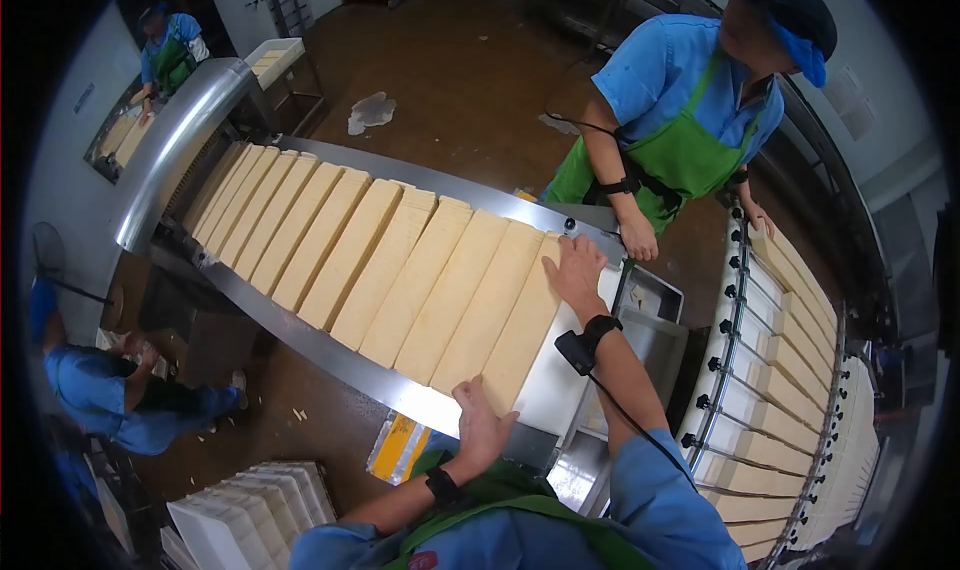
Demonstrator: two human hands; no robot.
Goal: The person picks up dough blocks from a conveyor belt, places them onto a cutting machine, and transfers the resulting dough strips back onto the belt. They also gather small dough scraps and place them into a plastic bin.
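A row of long, pale yellow stacks of thin strips (410,280) lies crosswise on a metal-edged conveyor. The stack nearest me (523,328) is between my two hands. My left hand (484,422) grips its near end, with thumb and fingers on either side of the end. At its far end, my right hand (577,272) has its fingers curled over the edge. Both palms are partly hidden by the backs of the hands. A white surface (575,355) shows just right of this stack.
A co-worker in a green apron (690,140) stands across the conveyor, beside a second line (735,320) carrying similar stacks. Two more people work at left. Stacked white crates (260,510) stand lower left. A curved metal hood (185,150) spans the conveyor's far end.
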